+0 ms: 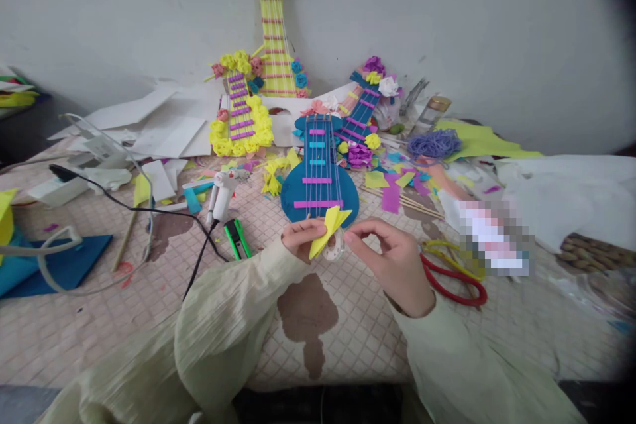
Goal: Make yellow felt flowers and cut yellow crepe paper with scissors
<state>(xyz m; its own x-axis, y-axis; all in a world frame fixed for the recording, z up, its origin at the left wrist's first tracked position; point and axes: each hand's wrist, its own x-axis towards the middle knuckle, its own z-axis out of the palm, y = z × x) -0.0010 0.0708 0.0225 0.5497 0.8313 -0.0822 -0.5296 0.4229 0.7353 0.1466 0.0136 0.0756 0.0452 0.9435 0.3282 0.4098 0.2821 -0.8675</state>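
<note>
Left hand [301, 240]: mine, grasping the folded yellow paper between thumb and fingers.
Yellow paper [328, 230]: up in my left grip, standing at a slant, its pointed ends rising above my thumb and dropping below it; it lies between my two hands.
Right hand [395, 262]: just right of the paper, thumb and forefinger brought close together by its edge; I cannot tell whether they pinch anything.
Whitish ring [340, 250]: just behind the paper, between my hands; I cannot tell whether I hold it or it rests on the table.
Blue guitar shape [318, 192]: straight beyond my grip, with pink and light-blue bars across it and pale strings running lengthwise.
Green cutter [237, 238]: left of my left hand, on the patterned tablecloth [358, 338].
Glue gun [222, 197]: farther left and beyond the cutter, white, with a black cord trailing toward my left sleeve.
Red loop [454, 297]: just right of my right wrist, beside a yellow loop [444, 245].
Thin sticks [412, 203]: beyond my right hand, among paper scraps.
Purple yarn [434, 144]: farther out past the sticks, in a loose heap.
Tall yellow guitar [275, 73]: farthest from my hands, upright near the wall.
</note>
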